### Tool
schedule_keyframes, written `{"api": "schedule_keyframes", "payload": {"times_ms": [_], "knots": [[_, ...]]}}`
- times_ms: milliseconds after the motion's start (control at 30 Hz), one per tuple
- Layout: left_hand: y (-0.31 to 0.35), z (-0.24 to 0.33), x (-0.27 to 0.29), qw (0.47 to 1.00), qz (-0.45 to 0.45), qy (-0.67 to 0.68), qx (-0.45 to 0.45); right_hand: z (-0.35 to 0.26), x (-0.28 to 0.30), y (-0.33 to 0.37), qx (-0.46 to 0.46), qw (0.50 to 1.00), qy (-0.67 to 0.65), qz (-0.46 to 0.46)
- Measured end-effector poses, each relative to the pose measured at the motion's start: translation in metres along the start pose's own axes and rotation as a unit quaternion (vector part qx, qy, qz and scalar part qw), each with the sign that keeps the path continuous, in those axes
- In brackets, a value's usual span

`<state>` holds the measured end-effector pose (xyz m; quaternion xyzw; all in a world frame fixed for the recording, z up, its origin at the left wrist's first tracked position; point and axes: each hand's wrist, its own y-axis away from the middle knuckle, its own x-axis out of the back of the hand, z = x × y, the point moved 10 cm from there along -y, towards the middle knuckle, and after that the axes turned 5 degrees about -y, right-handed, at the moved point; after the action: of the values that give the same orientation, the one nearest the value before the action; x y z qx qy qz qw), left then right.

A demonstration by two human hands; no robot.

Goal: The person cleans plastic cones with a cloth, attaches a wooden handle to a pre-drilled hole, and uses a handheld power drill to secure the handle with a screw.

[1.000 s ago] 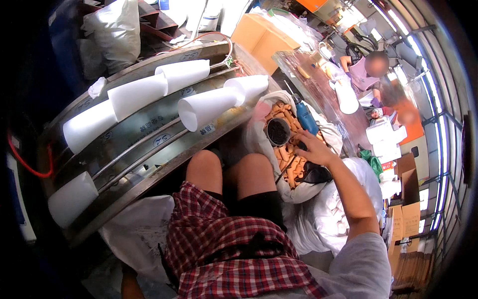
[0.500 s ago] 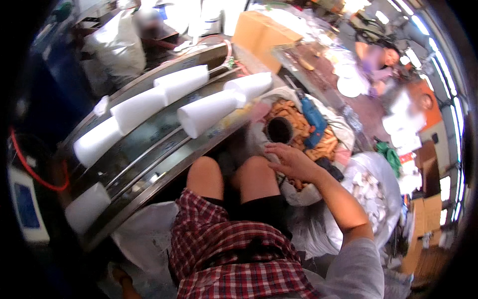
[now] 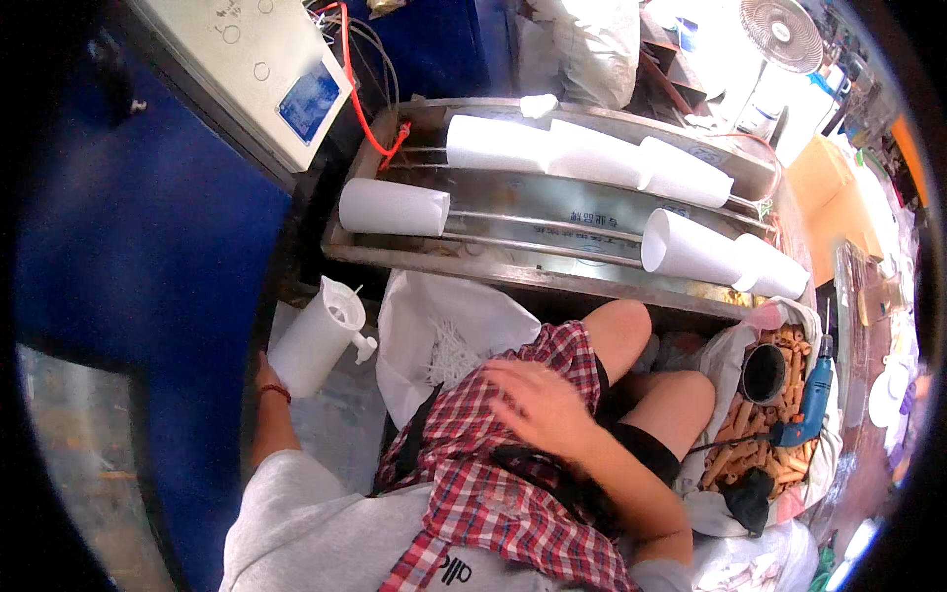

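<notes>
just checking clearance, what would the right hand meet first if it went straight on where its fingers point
Most likely the loose thin white strips in the open white sack, up and left of the right hand. Depth is unclear, so it might brush the red checked cloth garment first.

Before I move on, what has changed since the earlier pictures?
The view swung left. The right hand moved left, from over the sack of orange pieces to the plaid apron. The left hand, earlier near the lower-left edge, now holds a white jug-like piece. The blue drill stays in the sack, six white sleeves on their rods.
</notes>
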<state>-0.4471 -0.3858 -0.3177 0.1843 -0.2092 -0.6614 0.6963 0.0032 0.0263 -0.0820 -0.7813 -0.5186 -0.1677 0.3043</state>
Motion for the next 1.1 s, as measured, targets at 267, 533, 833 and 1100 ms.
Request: {"api": "schedule_keyframes", "payload": {"times_ms": [267,533,833,1100], "knots": [[0.096,-0.01,-0.254,0.944,-0.316,-0.045,0.08,-0.063,-0.014,-0.037,0.147,0.973,0.133,0.117],[0.15,-0.128,-0.294,0.903,-0.358,-0.182,0.154,-0.008,-0.033,-0.026,-0.009,0.99,0.14,0.029],[0.233,-0.12,-0.323,0.768,-0.608,-0.138,0.148,-0.024,-0.063,-0.023,0.138,0.983,0.106,0.054],[0.241,-0.065,-0.404,0.826,-0.551,-0.111,0.04,-0.014,0.035,0.02,0.058,0.963,0.172,0.198]]}}
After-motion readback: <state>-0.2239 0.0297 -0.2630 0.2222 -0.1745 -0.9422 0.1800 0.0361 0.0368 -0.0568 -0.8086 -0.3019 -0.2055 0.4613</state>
